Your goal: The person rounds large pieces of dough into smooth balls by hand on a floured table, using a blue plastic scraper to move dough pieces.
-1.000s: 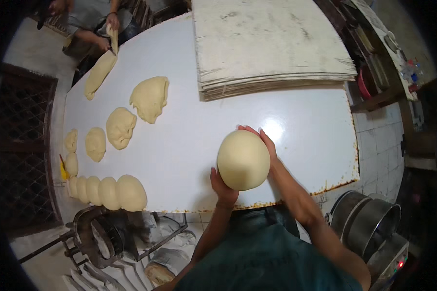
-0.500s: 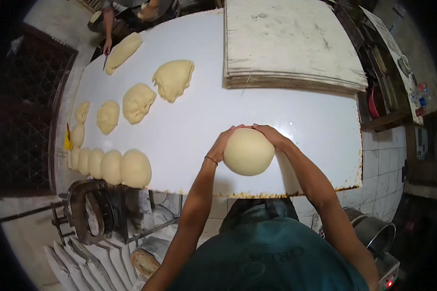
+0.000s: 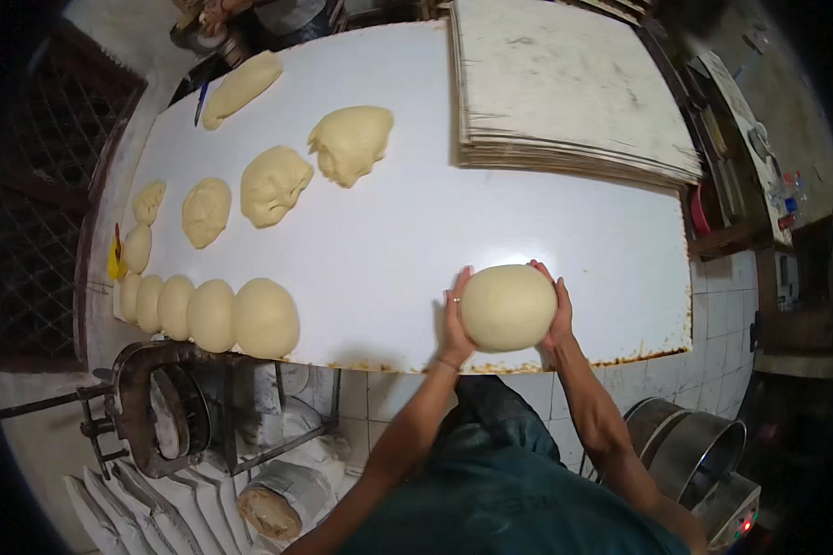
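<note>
A large, smooth, pale dough ball (image 3: 508, 310) is cupped between my two hands near the front edge of the white table (image 3: 389, 268). My left hand (image 3: 457, 319) curves around its left side, and my right hand (image 3: 557, 310) wraps its right side. Parts of both hands are hidden behind the ball. To the left along the front edge sits a row of rounded dough balls (image 3: 267, 319), pressed side by side. Rough, unshaped dough pieces (image 3: 276, 186) lie farther back, one of them a long slab of dough (image 3: 242, 89) at the far left.
A stack of pale boards (image 3: 574, 83) covers the far right of the table. A blue knife (image 3: 201, 104) lies beside the slab, and a co-worker's hand (image 3: 215, 18) is beyond it. A yellow tool (image 3: 116, 255) rests at the left edge. Metal pans (image 3: 713, 453) stand low at right.
My hands have shifted from the ball's far side to its left and right sides. The ball sits farther right. The co-worker's hand has left the knife, which now lies on the table.
</note>
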The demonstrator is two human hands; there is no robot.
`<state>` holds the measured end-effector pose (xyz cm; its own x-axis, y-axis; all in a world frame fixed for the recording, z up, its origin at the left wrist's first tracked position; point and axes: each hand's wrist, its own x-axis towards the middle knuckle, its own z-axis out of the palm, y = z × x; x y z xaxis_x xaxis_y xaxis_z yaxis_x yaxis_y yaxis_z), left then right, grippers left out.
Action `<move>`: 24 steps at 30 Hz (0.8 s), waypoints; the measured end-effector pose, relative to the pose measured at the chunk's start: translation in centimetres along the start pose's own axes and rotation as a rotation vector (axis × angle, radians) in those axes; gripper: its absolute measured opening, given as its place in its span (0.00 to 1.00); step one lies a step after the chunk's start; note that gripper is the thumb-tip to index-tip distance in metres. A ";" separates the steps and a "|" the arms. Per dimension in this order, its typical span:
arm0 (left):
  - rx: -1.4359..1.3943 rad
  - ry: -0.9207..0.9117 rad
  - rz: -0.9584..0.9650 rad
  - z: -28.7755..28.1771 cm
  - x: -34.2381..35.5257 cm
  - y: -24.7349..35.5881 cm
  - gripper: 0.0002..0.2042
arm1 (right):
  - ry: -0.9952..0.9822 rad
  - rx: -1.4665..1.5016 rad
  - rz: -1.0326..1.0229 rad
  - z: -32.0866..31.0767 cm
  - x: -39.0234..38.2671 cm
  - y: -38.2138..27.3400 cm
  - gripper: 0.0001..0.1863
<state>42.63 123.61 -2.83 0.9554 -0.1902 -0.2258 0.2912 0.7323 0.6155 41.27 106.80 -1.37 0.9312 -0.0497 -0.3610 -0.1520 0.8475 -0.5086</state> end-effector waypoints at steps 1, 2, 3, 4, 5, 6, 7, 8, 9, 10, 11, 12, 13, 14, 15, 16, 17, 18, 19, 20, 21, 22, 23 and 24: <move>-0.065 -0.006 -0.041 -0.4 -0.3 -0.4 0.29 | 0.020 0.003 0.032 1.3 0.2 1.1 0.28; -0.126 -0.033 -0.059 -0.6 0.6 0.1 0.30 | -0.050 -0.016 0.060 0.4 0.9 2.1 0.28; -0.164 -0.051 -0.069 0.1 1.3 1.9 0.30 | -0.036 0.008 -0.008 1.8 1.2 3.1 0.29; -0.204 -0.029 -0.097 1.0 0.2 3.9 0.30 | -0.087 0.071 0.060 3.1 0.8 3.4 0.29; -0.171 -0.074 -0.070 1.6 0.2 6.6 0.30 | 0.007 0.026 0.021 8.0 0.3 2.8 0.28; -0.127 -0.130 -0.032 2.4 1.2 9.9 0.30 | -0.085 -0.201 -0.099 12.4 0.1 2.2 0.28; -0.074 -0.191 0.012 2.9 1.9 13.4 0.30 | -0.197 -0.413 -0.241 16.1 0.0 2.1 0.28; -0.121 -0.302 0.029 3.2 1.9 16.5 0.27 | -0.018 -0.201 -0.180 18.8 -0.1 2.4 0.29; 0.010 -0.286 0.094 3.9 1.7 20.0 0.26 | 0.120 -0.292 -0.235 21.4 -0.1 3.0 0.30; 0.134 -0.266 0.147 3.9 1.1 23.2 0.24 | 0.048 -0.207 -0.064 22.7 -0.1 3.6 0.31; 0.216 -0.217 0.164 3.5 0.6 26.0 0.23 | -0.015 -0.132 0.112 23.8 -0.1 4.2 0.32; 0.288 -0.166 0.169 2.7 0.3 28.2 0.22 | -0.062 -0.066 0.288 24.9 0.4 4.8 0.34; 0.360 -0.114 0.168 1.8 -0.2 30.4 0.22 | -0.047 -0.090 0.344 26.3 0.9 6.2 0.35; 0.328 -0.043 0.153 0.7 -0.8 32.6 0.21 | -0.033 -0.114 0.397 27.7 1.0 8.2 0.35; 0.300 0.028 0.137 -0.9 -1.3 35.1 0.20 | -0.019 -0.134 0.450 29.1 1.5 10.6 0.36; 0.270 0.094 0.118 -2.4 -1.8 37.8 0.19 | -0.149 -0.116 0.461 30.8 1.9 12.9 0.34; 0.346 0.122 0.188 -3.2 -2.4 40.9 0.20 | -0.240 -0.126 0.459 33.2 2.1 14.9 0.32; 0.428 0.155 0.262 -3.1 -3.2 44.5 0.20 | -0.338 -0.129 0.460 36.5 2.4 16.8 0.31; 0.442 0.183 0.436 -3.5 -3.8 48.1 0.21 | -0.408 -0.094 0.445 40.2 2.6 18.7 0.30; 0.454 0.205 0.603 -3.7 -4.4 51.8 0.22 | -0.471 -0.057 0.424 44.5 2.5 20.1 0.28; 0.263 0.166 0.755 -3.7 -5.4 55.6 0.25 | -0.492 0.040 0.456 48.7 2.2 21.7 0.28; 0.219 0.123 1.016 -4.7 -5.9 59.7 0.25 | -0.507 0.134 0.479 52.7 2.3 23.4 0.28; -0.053 0.187 1.153 -4.3 -6.3 63.8 0.25 | -0.563 0.144 0.456 56.4 3.1 24.8 0.28; 0.072 0.184 1.445 -3.5 -8.5 67.6 0.25 | -0.645 0.176 0.452 60.3 3.2 26.3 0.29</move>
<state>54.04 177.04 38.03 0.3934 0.7569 0.5218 -0.8910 0.1740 0.4193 60.24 160.81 31.24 0.8080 0.5873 0.0472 -0.5556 0.7860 -0.2711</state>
